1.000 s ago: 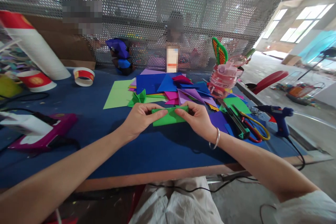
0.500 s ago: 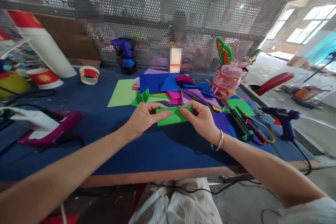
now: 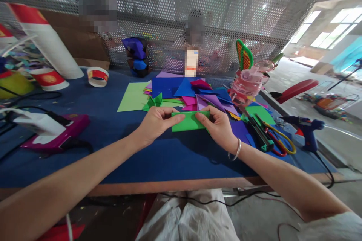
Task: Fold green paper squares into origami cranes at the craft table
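A folded green paper strip (image 3: 189, 122) is held just above the blue table (image 3: 169, 158). My left hand (image 3: 157, 122) pinches its left end and my right hand (image 3: 219, 128) pinches its right end, thumbs on top. A silver bangle sits on my right wrist. Behind the strip lies a small folded green paper figure (image 3: 152, 102) next to a light green sheet (image 3: 131, 97).
A pile of coloured paper sheets (image 3: 195, 94) lies behind my hands. To the right are a pink bottle (image 3: 246, 84), scissors (image 3: 275, 139), a utility knife (image 3: 256, 128) and a blue glue gun (image 3: 307, 130). At left: a magenta device (image 3: 56, 135), tape rolls (image 3: 97, 76). People sit behind a perforated screen.
Both hands have kept their pinch on the green strip and shifted slightly up with it; the paper looks pressed flatter. The view has drifted a little.
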Demonstrator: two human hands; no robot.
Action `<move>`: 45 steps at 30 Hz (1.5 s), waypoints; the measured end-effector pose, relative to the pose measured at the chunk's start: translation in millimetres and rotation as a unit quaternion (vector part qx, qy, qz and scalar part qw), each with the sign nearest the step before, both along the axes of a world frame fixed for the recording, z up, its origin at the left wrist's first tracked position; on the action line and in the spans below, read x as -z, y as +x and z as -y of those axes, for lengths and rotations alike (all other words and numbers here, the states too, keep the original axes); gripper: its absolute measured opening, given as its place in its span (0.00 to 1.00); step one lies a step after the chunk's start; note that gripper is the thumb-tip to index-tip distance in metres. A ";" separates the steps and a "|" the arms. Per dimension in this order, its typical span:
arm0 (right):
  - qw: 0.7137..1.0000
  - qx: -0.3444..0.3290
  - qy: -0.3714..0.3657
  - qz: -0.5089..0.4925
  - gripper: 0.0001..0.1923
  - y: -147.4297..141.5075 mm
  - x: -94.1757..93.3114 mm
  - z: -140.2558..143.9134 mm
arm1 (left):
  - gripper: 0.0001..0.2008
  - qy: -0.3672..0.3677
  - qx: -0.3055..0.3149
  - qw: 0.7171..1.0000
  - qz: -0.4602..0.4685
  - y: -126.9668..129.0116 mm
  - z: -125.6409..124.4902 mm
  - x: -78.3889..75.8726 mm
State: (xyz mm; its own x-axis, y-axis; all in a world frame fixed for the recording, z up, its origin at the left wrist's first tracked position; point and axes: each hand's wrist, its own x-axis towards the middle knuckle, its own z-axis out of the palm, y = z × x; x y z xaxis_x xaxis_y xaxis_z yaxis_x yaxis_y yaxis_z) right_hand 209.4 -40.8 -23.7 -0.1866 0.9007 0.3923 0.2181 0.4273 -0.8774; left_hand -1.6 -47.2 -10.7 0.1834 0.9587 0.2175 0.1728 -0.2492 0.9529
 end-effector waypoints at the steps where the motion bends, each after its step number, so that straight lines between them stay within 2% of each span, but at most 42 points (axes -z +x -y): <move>1: 1.000 -0.007 -0.007 0.006 0.21 0.1 1.0 -0.3 | 0.16 -0.009 0.011 1.000 -0.013 -1.0 -0.9 -1.5; 5: 0.995 -0.048 -0.035 0.081 0.16 1.4 4.5 -1.6 | 0.14 -0.061 0.115 0.983 -0.129 -7.9 -6.8 -6.3; 8: 0.980 -0.083 -0.046 0.173 0.12 1.8 4.5 0.6 | 0.13 -0.012 0.165 0.952 -0.258 -13.1 -8.8 -6.0; 11: 0.965 -0.087 -0.035 0.243 0.10 -0.1 3.0 6.6 | 0.12 0.021 0.192 0.926 -0.323 -14.9 -5.7 -4.5; 20: 0.940 -0.035 -0.007 0.339 0.05 -6.4 8.4 16.0 | 0.12 0.013 0.181 0.908 -0.377 -14.0 2.0 0.0; 28: 0.949 -0.062 -0.017 0.309 0.05 -5.3 9.0 10.9 | 0.12 0.002 0.179 0.901 -0.395 -14.0 2.3 0.6; 32: 0.947 -0.075 -0.012 0.313 0.06 -4.8 10.3 9.0 | 0.11 0.003 0.179 0.901 -0.394 -13.0 2.4 0.4; 35: 0.941 -0.067 0.010 0.331 0.06 -5.5 12.3 8.9 | 0.12 0.006 0.175 0.892 -0.418 -12.4 3.3 -0.1; 39: 0.924 -0.066 0.070 0.371 0.05 -7.2 16.0 10.2 | 0.13 0.047 0.162 0.856 -0.488 -9.8 11.2 -4.2; 45: 0.898 -0.081 0.095 0.423 0.05 -8.2 16.6 11.6 | 0.09 0.148 0.114 0.747 -0.638 -3.1 32.4 -16.0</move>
